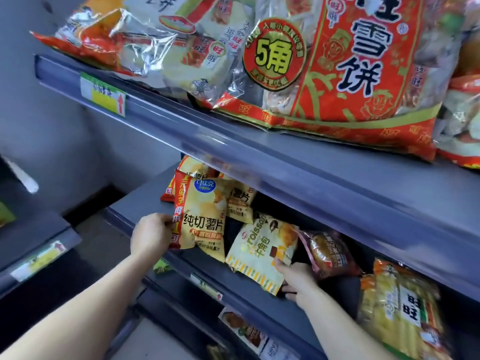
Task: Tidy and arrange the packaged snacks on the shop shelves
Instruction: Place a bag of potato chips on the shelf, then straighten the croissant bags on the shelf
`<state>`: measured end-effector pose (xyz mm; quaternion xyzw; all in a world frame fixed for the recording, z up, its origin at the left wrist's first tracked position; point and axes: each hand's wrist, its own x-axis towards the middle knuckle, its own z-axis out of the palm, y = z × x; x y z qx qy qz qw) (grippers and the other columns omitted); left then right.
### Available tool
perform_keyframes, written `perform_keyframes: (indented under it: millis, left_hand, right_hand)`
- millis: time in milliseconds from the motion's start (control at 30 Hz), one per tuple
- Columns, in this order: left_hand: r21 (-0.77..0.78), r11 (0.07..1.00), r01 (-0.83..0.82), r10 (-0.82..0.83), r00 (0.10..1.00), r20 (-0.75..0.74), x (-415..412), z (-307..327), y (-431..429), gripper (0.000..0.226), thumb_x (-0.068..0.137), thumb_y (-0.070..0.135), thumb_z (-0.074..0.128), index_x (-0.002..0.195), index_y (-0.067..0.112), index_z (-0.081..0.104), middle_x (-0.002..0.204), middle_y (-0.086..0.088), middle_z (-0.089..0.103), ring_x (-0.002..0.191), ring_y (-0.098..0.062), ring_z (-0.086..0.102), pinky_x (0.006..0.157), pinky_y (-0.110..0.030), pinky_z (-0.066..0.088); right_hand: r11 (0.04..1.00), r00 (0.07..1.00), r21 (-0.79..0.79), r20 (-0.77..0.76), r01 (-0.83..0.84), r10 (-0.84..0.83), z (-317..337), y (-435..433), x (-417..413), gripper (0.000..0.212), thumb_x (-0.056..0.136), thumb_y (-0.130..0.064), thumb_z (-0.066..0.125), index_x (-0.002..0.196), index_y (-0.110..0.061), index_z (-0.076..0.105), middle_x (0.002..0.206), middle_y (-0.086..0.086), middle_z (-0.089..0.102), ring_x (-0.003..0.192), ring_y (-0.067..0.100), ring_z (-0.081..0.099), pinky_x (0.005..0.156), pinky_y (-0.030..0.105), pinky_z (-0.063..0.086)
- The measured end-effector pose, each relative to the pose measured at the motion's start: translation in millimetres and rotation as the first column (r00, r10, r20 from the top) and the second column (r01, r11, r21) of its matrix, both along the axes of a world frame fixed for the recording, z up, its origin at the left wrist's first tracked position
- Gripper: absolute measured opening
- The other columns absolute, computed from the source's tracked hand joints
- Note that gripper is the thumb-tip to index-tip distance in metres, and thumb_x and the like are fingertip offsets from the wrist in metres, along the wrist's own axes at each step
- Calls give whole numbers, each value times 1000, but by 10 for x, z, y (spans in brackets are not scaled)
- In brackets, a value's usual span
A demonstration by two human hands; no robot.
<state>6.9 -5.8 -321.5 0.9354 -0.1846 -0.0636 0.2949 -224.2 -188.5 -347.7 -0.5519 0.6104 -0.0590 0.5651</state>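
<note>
The yellow potato chip bag (202, 219) stands upright at the front of the middle shelf (135, 203). The left hand (152, 236) is clamped on its red side edge, seemingly to square it up before the matching bags behind. Beside it the croissant pack (262, 250) leans tilted, its lower corner pinched by the right hand (298, 281), probably to straighten it. Both packs are puffy and glossy, labels facing out. A red-wrapped bun pack (330, 253) lies just right; big rice cracker bags (363, 68) fill the shelf above.
</note>
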Motion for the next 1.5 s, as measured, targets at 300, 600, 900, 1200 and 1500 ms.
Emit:
perform_keyframes:
  millis: [300, 600, 900, 1200, 1500]
  left_hand:
    - [-20, 984, 175, -176, 972, -158, -6, -187, -222, 88, 68, 56, 78, 135, 21, 34, 123, -9, 53, 115, -32, 51, 92, -49, 47]
    - [-108, 984, 144, -119, 971, 209, -402, -152, -343, 66, 84, 40, 67, 139, 14, 40, 142, -15, 38, 131, -34, 33, 104, -51, 27]
    - [-690, 724, 23, -494, 715, -495, -1470, 546, -624, 31, 84, 31, 73, 102, 9, 65, 99, -6, 68, 80, -23, 64, 57, -34, 57]
    - [-774, 620, 133, -576, 747, -333, -2605, 814, -629, 33, 91, 1, 59, 66, 11, 42, 69, -11, 48, 72, -22, 46, 69, -40, 41]
    - [-769, 536, 347, -755, 606, -253, -3522, 969, -779, 28, 93, 2, 57, 72, 11, 42, 63, -4, 54, 61, -18, 50, 61, -33, 40]
  right_hand:
    - [990, 948, -67, 303, 125, -99, 137, 113, 126, 5, 86, -21, 68, 90, -20, 71, 96, 2, 74, 93, 22, 68, 80, 39, 55]
    - [925, 733, 132, 574, 357, -365, 482, 229, -6, 42, 80, -13, 74, 117, -20, 55, 112, 8, 64, 95, 24, 66, 77, 39, 54]
    - [953, 775, -240, 632, 184, 10, 828, 438, -894, 16, 92, -8, 61, 99, -20, 68, 96, -9, 74, 87, 5, 67, 75, 19, 49]
    - [928, 872, -317, 490, 196, -17, 930, 587, -2384, 21, 85, -39, 70, 85, -20, 63, 95, -2, 71, 92, 17, 63, 84, 35, 46]
    - [820, 763, -253, 572, 513, -301, 1106, 495, -3697, 34, 91, -24, 66, 124, -21, 58, 113, -5, 64, 101, 12, 62, 81, 30, 50]
